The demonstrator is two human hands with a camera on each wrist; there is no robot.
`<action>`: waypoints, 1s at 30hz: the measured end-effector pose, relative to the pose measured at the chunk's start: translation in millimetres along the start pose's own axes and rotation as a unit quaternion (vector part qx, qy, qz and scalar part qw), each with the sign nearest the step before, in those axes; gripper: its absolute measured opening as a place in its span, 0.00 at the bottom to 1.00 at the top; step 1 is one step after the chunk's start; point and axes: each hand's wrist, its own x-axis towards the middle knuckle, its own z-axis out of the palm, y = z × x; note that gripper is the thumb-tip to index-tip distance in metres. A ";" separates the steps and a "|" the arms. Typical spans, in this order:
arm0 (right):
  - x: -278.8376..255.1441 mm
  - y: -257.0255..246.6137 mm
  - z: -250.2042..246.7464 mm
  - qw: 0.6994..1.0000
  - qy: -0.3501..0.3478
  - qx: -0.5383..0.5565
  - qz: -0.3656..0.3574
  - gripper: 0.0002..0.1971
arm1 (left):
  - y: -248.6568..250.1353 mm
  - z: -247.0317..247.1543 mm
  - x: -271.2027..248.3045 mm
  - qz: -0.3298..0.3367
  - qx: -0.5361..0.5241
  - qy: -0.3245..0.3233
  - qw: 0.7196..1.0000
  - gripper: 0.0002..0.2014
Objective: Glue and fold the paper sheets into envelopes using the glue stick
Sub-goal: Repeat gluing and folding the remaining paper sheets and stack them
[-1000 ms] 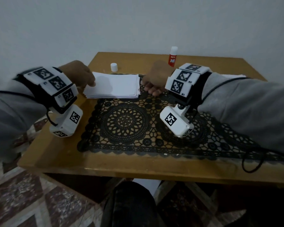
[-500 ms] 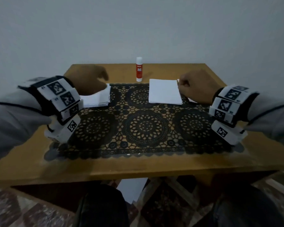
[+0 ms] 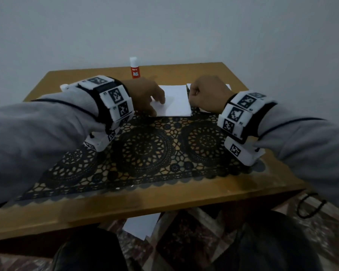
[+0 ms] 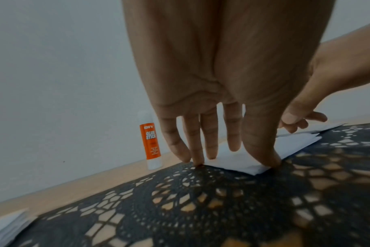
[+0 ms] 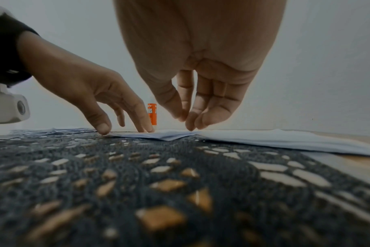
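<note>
Starting a new sheet, I am pressing my spread left hand [image 3: 147, 96] on the paper sheet [image 3: 176, 102] while my right hand [image 3: 207, 94] is pinching its right edge. No glue is going on yet; the glue stick [image 3: 134, 70] is standing capped at the back of the worktop [image 3: 164, 198].

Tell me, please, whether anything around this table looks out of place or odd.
One thing stands out: a white sheet of paper lies on the floor under the table, as if it had slipped off. On top, the glue stick stands upright and capped, and both hands work on the paper on the lace mat.
</note>
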 end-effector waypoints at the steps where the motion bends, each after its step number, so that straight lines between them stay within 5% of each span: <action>1: -0.4 -0.1 -0.2 1.000 0.005 -0.001 -0.001 0.06 | -1.5 -0.2 0.8 0.003 0.003 0.007 1.000 0.21; 8: -1.3 0.3 -0.1 1.000 0.012 0.010 0.015 0.06 | 0.5 3.4 1.8 0.017 0.031 0.014 0.999 0.14; 12: -0.3 1.1 1.2 1.000 0.010 0.006 0.015 0.06 | -1.6 4.8 0.0 0.028 0.031 0.038 0.998 0.01; 23: 0.4 2.8 1.5 0.999 0.019 0.005 0.031 0.09 | -0.7 11.2 -3.2 -0.014 -0.039 0.152 0.987 0.08; 30: -2.9 0.3 0.9 0.999 0.004 0.029 0.029 0.09 | -0.9 14.6 -2.4 -0.020 -0.052 0.169 0.984 0.07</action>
